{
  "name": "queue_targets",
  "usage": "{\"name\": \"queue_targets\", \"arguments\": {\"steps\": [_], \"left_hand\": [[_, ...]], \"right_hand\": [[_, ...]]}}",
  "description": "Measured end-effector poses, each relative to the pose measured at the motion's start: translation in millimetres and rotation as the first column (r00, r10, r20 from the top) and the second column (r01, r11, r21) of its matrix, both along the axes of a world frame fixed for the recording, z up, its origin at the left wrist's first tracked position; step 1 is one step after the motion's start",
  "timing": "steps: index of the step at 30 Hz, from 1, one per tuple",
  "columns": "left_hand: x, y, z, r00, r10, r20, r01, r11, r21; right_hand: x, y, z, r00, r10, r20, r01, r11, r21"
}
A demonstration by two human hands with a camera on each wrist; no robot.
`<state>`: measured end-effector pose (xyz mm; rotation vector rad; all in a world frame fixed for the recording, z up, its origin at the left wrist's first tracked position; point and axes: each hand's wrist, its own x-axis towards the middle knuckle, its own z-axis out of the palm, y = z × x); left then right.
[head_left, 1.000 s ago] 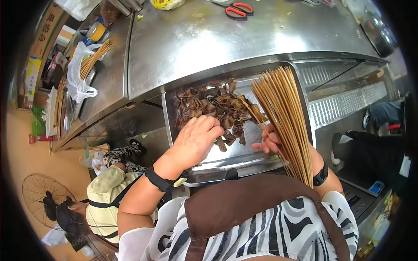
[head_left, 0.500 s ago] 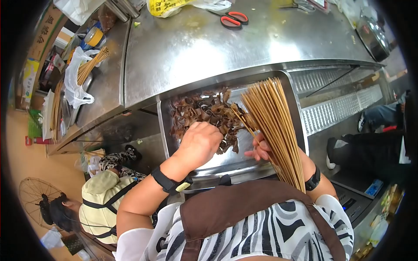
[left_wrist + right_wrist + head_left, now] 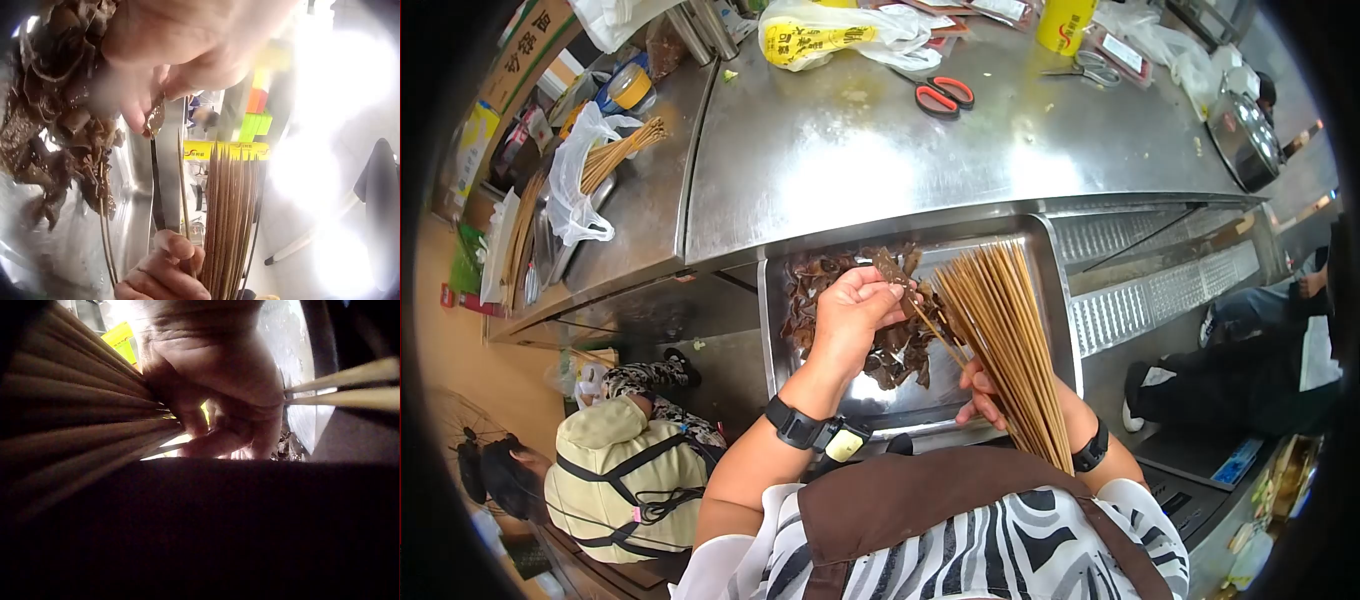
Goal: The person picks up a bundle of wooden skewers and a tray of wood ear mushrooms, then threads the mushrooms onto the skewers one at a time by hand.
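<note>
My left hand [image 3: 847,318] pinches a wet brown piece of wood ear fungus [image 3: 892,270] between thumb and fingers. In the left wrist view that piece [image 3: 156,117] sits at the upper tip of a thin skewer rising from my right hand [image 3: 165,269]. Along the right palm and forearm lies a thick bundle of bamboo skewers [image 3: 1005,340], points away from the body. The right hand [image 3: 980,395] grips skewers with curled fingers; two skewers [image 3: 105,225] slant out beside it toward the fungus. More wood ear [image 3: 805,300] is heaped on the left of the metal tray [image 3: 1052,300].
Beyond the tray stands a steel counter [image 3: 800,180] with red-handled scissors [image 3: 943,97], a yellow-printed plastic bag [image 3: 820,42] and a yellow can [image 3: 1063,25]. More skewers [image 3: 620,155] lie in a white bag at left. A person with a beige backpack [image 3: 615,480] is lower left.
The left hand has lifted out of the fungus heap with a piece and moved right to a skewer tip. The right hand keeps its grip; the head view has shifted, showing more of the counter.
</note>
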<state>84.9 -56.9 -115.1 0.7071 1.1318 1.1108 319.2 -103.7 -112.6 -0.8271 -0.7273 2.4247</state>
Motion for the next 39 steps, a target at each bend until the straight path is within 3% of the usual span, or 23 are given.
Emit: {"name": "queue_targets", "arguments": {"steps": [10, 18, 23, 25, 29, 30, 32, 34, 39], "left_hand": [[5, -5, 7, 0.998, 0.059, 0.015, -0.059, 0.996, 0.069], [19, -19, -1, 0.972, 0.175, -0.156, -0.125, 0.950, 0.285], [25, -29, -8, 0.981, 0.101, -0.168, -0.059, 0.968, 0.242], [25, -22, -6, 0.991, 0.133, -0.022, -0.124, 0.963, 0.239], [29, -18, 6, 0.975, 0.215, -0.048, -0.205, 0.965, 0.165], [29, -17, 9, 0.978, 0.206, 0.011, -0.206, 0.973, 0.102], [26, -15, 9, 0.978, 0.199, 0.068, -0.202, 0.979, 0.036], [22, -13, 5, 0.997, 0.082, 0.010, -0.082, 0.996, -0.022], [24, -10, 2, 0.994, 0.096, 0.044, -0.092, 0.993, -0.069]], "right_hand": [[-5, 0, 8, 0.997, -0.047, 0.054, 0.049, 0.999, -0.021], [-6, -3, 12, 0.992, -0.108, 0.068, 0.110, 0.994, -0.029], [-7, -2, 12, 0.991, -0.112, 0.067, 0.114, 0.993, -0.035], [-7, -1, 13, 0.991, -0.114, 0.068, 0.117, 0.992, -0.041], [-6, 0, 13, 0.991, -0.094, 0.099, 0.095, 0.995, -0.002], [-6, 0, 13, 0.990, -0.097, 0.102, 0.098, 0.995, -0.002], [-6, -1, 13, 0.990, -0.104, 0.099, 0.105, 0.994, -0.008], [-6, -1, 13, 0.989, -0.111, 0.096, 0.113, 0.994, -0.014], [-6, -1, 12, 0.988, -0.127, 0.088, 0.129, 0.991, -0.017]]}}
